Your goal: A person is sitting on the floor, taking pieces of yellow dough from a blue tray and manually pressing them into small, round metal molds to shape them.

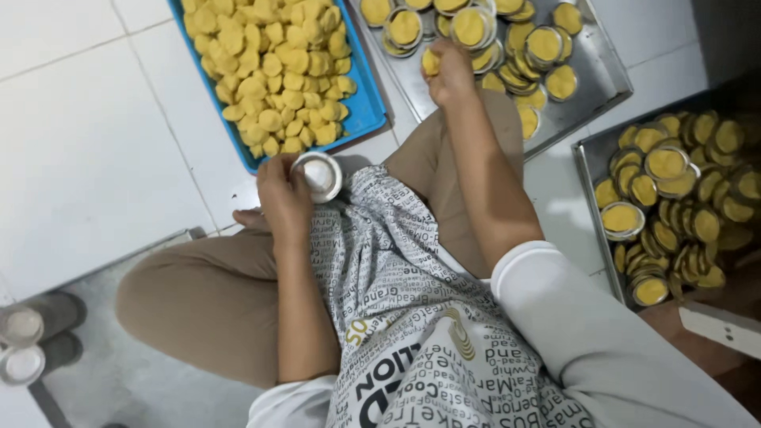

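Note:
I sit cross-legged on a white tiled floor. My left hand (pixel 283 194) holds a small empty round metal tin (pixel 319 175) just below the blue tray (pixel 371 103), which is heaped with several yellow dough pieces (pixel 273 63). My right hand (pixel 450 73) reaches forward and grips one yellow dough piece (pixel 430 62) at the near edge of a metal tray (pixel 602 71) that carries several dough-filled tins (pixel 472 28).
A second metal tray (pixel 590 158) of filled tins lies at the right. Two stacks of empty tins (pixel 22 345) lie at the lower left. A printed apron (pixel 396 301) covers my lap and knees.

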